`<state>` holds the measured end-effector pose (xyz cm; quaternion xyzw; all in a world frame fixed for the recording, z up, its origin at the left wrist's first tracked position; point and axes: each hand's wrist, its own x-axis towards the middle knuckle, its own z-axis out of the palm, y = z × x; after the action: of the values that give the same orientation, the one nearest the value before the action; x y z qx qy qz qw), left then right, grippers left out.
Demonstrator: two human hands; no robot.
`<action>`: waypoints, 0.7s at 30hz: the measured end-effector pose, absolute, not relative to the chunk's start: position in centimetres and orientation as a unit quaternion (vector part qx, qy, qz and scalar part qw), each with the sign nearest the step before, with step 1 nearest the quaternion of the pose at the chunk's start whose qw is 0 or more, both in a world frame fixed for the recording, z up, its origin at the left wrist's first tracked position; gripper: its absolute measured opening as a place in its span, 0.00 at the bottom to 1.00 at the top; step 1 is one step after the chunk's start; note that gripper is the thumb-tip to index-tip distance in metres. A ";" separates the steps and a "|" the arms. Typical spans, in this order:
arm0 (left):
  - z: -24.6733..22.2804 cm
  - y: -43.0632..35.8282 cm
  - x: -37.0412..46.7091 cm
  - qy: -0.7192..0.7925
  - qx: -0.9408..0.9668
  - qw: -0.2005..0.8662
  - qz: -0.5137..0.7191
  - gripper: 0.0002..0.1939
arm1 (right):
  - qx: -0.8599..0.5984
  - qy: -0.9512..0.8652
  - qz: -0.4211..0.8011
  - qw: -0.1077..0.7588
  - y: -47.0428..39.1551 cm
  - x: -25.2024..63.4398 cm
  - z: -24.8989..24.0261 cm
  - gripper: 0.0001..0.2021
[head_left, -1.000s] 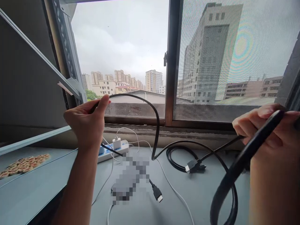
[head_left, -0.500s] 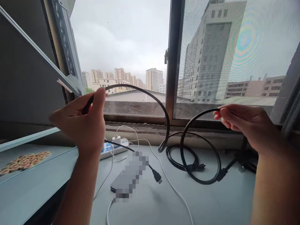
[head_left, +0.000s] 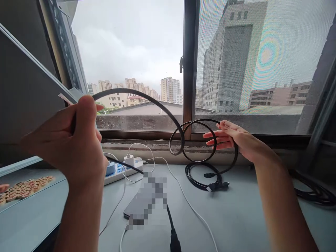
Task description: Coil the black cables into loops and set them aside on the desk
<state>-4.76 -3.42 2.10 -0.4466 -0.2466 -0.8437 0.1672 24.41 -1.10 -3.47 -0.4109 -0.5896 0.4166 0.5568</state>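
A long black cable [head_left: 147, 96] stretches between my hands, curving into loops near the middle. My left hand [head_left: 76, 136] is closed around one part at the left, held up before the window. My right hand [head_left: 236, 136] pinches the cable between thumb and forefinger, with the other fingers spread beneath. From the right hand a length hangs down to a small black plug [head_left: 209, 175]. Another stretch runs from under my left wrist, over the phone area, to a second black plug [head_left: 175, 241] at the bottom.
A coiled black cable [head_left: 189, 179] lies on the pale table [head_left: 236, 217]. A partly blurred phone [head_left: 138, 203] with a white cord [head_left: 193, 208] rests to the left. Behind it stands a power strip [head_left: 112, 178]. More dark cables [head_left: 315, 192] lie at far right.
My left hand has moved left and nearer. My right hand has shifted left, its fingers now more spread. The cable has gathered into extra loops, and the lower plug hangs closer.
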 end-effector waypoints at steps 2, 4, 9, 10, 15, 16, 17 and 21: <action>1.8 -3.1 -4.6 -0.215 -0.466 0.167 -0.842 0.08 | -0.370 -0.596 0.445 0.556 -1.4 23.8 -3.3 0.15; 1.4 -2.9 -4.2 -0.195 -0.485 0.162 -0.837 0.06 | -0.327 -0.599 0.470 0.560 -1.7 23.2 -3.2 0.16; 0.3 -3.3 -2.4 -0.167 -0.543 0.139 -0.811 0.04 | -0.285 -0.596 0.464 0.591 -2.1 21.9 -2.8 0.21; 0.0 -3.5 -1.9 -0.177 -0.568 0.114 -0.796 0.04 | -0.281 -0.601 0.451 0.598 -2.2 21.8 -2.7 0.22; -1.5 -4.3 0.6 -0.231 -0.679 -0.021 -0.696 0.07 | -0.235 -0.666 0.354 0.613 -3.9 20.6 -2.7 0.25; -1.8 -4.3 1.0 -0.239 -0.688 -0.032 -0.684 0.07 | -0.231 -0.688 0.325 0.607 -4.3 20.4 -2.7 0.23; -2.1 -4.3 1.3 -0.245 -0.692 -0.037 -0.678 0.08 | -0.233 -0.709 0.294 0.597 -4.7 20.1 -2.8 0.20; -2.6 -4.3 2.3 -0.257 -0.693 -0.029 -0.674 0.08 | -0.272 -0.746 0.192 0.576 -5.2 19.2 -2.9 0.13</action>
<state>2.33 -4.26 -2.62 -0.6925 -0.2569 -0.6735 -0.0287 19.22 -5.17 -2.94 -0.2723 -0.7465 0.1923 0.5759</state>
